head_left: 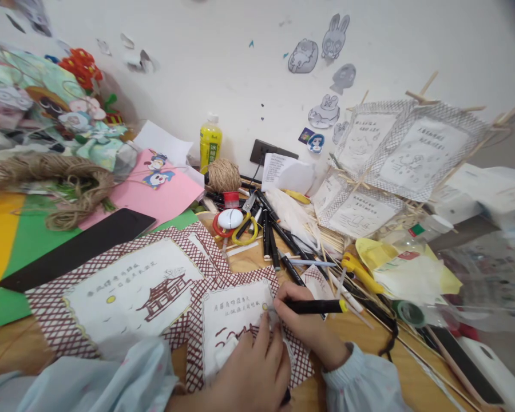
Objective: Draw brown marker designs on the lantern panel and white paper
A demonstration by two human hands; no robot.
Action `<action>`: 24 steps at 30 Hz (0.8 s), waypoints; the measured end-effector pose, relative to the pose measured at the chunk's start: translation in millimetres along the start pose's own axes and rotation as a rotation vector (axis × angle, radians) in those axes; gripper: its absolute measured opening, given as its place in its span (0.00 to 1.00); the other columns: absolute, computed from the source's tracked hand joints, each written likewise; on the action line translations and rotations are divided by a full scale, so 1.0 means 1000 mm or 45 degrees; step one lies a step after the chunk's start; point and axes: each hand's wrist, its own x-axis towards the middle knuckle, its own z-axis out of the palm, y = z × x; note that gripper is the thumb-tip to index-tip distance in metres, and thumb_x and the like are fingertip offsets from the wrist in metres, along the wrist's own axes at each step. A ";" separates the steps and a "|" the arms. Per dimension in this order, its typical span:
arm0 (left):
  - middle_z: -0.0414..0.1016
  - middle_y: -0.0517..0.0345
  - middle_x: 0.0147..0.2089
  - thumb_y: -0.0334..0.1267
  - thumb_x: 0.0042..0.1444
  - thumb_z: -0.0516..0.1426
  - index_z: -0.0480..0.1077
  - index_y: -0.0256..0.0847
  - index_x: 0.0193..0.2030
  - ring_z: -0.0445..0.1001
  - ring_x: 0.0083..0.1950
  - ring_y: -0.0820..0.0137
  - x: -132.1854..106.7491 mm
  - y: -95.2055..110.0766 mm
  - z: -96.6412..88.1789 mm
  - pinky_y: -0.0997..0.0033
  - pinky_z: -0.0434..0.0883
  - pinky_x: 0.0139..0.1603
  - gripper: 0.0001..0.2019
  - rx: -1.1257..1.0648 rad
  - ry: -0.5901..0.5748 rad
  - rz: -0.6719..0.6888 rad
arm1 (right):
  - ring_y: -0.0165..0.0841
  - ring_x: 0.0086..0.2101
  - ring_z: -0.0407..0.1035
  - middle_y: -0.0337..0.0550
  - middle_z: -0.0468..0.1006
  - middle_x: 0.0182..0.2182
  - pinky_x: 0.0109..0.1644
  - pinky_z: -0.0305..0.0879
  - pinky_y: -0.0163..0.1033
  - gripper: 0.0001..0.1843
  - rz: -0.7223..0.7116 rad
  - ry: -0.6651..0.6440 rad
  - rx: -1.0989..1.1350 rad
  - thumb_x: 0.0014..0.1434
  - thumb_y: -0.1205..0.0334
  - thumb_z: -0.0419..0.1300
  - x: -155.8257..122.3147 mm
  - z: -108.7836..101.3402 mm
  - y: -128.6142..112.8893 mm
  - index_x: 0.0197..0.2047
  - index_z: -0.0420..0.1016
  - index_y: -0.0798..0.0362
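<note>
Right hand [302, 323]: fingers pinching black pen [315, 306], tip on small lattice-border panel [234, 312], mid near edge of worktop [12, 343]. Left hand [251, 366]: fingers pressed together, flat on panel. Risk: palm smears wet ink; if the panel slips, stray line.

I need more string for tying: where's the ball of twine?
Head view, left of centre: the ball of twine sits by the wall, just right of the yellow drink bottle and left of the black wall socket.

matt paper sheet [234, 320], glossy plastic pen [315, 306]
</note>
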 end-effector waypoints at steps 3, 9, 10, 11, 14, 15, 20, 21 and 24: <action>0.63 0.29 0.62 0.54 0.64 0.45 0.66 0.31 0.59 0.62 0.62 0.41 -0.001 0.000 -0.003 0.51 0.70 0.43 0.29 0.014 0.024 -0.007 | 0.29 0.22 0.58 0.35 0.63 0.19 0.27 0.54 0.34 0.10 0.017 0.006 0.008 0.52 0.61 0.53 0.000 0.000 0.000 0.21 0.61 0.52; 0.63 0.31 0.62 0.53 0.64 0.46 0.66 0.31 0.59 0.63 0.62 0.41 -0.003 0.000 -0.010 0.51 0.69 0.43 0.28 0.023 -0.019 -0.014 | 0.29 0.22 0.58 0.35 0.63 0.19 0.27 0.54 0.34 0.11 0.015 0.010 0.016 0.52 0.60 0.54 0.000 0.000 0.000 0.21 0.61 0.52; 0.63 0.31 0.62 0.53 0.64 0.46 0.67 0.31 0.59 0.63 0.62 0.42 -0.003 0.000 -0.010 0.51 0.70 0.43 0.29 0.019 -0.025 -0.015 | 0.29 0.22 0.58 0.35 0.64 0.19 0.27 0.54 0.34 0.11 0.011 0.003 0.017 0.52 0.61 0.54 0.000 0.000 0.000 0.21 0.61 0.52; 0.64 0.31 0.62 0.54 0.64 0.46 0.67 0.31 0.59 0.62 0.62 0.42 -0.002 0.000 -0.010 0.51 0.70 0.44 0.29 0.020 -0.021 -0.016 | 0.29 0.22 0.58 0.35 0.64 0.19 0.27 0.53 0.34 0.11 0.004 0.002 0.013 0.53 0.61 0.54 0.000 0.000 0.001 0.21 0.61 0.52; 0.64 0.32 0.61 0.54 0.64 0.46 0.67 0.32 0.58 0.62 0.63 0.42 -0.002 0.000 -0.010 0.52 0.70 0.44 0.28 0.037 0.012 -0.025 | 0.30 0.23 0.58 0.35 0.64 0.19 0.28 0.54 0.35 0.12 -0.022 0.022 0.005 0.54 0.61 0.53 0.000 0.001 0.002 0.21 0.61 0.52; 0.64 0.32 0.61 0.54 0.64 0.46 0.67 0.32 0.58 0.62 0.62 0.42 -0.002 -0.001 -0.010 0.52 0.70 0.44 0.28 0.037 0.003 -0.022 | 0.30 0.23 0.58 0.35 0.64 0.19 0.28 0.54 0.35 0.12 -0.026 0.030 0.002 0.54 0.61 0.53 0.000 0.001 0.002 0.21 0.61 0.52; 0.63 0.29 0.62 0.55 0.64 0.44 0.65 0.31 0.60 0.65 0.61 0.43 0.000 -0.002 0.000 0.51 0.70 0.44 0.30 0.023 -0.039 0.005 | 0.30 0.23 0.58 0.35 0.63 0.19 0.27 0.53 0.35 0.11 0.011 0.033 -0.053 0.53 0.60 0.53 -0.002 0.003 0.002 0.21 0.61 0.52; 0.63 0.29 0.62 0.55 0.64 0.43 0.65 0.31 0.60 0.65 0.61 0.43 0.001 -0.003 0.003 0.51 0.70 0.44 0.30 0.021 -0.020 0.011 | 0.30 0.23 0.58 0.35 0.63 0.19 0.27 0.52 0.35 0.11 0.024 0.039 -0.055 0.53 0.60 0.53 -0.002 0.003 0.002 0.21 0.60 0.52; 0.63 0.28 0.62 0.56 0.64 0.44 0.65 0.31 0.60 0.64 0.61 0.43 0.002 -0.003 0.013 0.51 0.70 0.44 0.31 0.017 0.029 0.012 | 0.30 0.23 0.58 0.36 0.63 0.19 0.28 0.53 0.35 0.11 0.031 0.022 -0.048 0.52 0.60 0.52 -0.001 0.003 0.002 0.21 0.59 0.52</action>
